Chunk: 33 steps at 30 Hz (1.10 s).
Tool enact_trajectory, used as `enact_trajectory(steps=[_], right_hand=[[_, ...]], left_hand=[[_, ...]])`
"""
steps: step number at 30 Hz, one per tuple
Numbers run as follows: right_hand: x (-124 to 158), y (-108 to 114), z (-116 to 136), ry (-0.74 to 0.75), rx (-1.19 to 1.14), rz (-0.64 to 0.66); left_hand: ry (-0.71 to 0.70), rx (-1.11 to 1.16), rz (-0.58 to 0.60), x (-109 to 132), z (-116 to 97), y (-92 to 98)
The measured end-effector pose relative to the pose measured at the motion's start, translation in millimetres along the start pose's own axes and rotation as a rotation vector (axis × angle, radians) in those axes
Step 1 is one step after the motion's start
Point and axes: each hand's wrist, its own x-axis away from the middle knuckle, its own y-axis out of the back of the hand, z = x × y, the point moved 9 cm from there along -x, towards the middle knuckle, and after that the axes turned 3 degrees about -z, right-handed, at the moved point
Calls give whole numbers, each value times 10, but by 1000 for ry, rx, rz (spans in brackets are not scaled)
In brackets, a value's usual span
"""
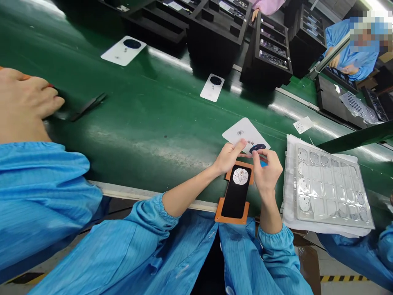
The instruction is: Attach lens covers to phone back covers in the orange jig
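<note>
My left hand (229, 157) pinches the near edge of a white card (242, 130), its thumb lying on top. The card is tilted and carries a dark oval patch (258, 148) at its right corner. At that patch is my right hand (267, 169), thumb and forefinger pressed together; a bit of blue shows beneath the fingers, too small to name. Just below both hands, an orange fixture (220, 211) holds a black phone-shaped plate (236, 198) with a white, roughly round part (241, 176) near its top.
A clear tray (333, 221) of round parts lies right. White cards (212, 88) (123, 51) and tweezers (89, 107) lie on the green table (138, 123). Black bins (215, 41) line the back. A co-worker's hand (29, 98) is at left; another person (353, 53) sits back right.
</note>
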Motion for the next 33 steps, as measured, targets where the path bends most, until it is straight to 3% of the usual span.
enact_trajectory(steps=[9, 22, 33], right_hand=[[-72, -25, -86, -104, -136, -53], [-92, -73, -89, -136, -130, -45], [-97, -107, -110, -133, -58, -85]], left_hand=[[-156, -120, 23, 89, -41, -76], [-222, -195, 27, 113, -64, -70], [-509, -503, 116, 256, -254, -227]])
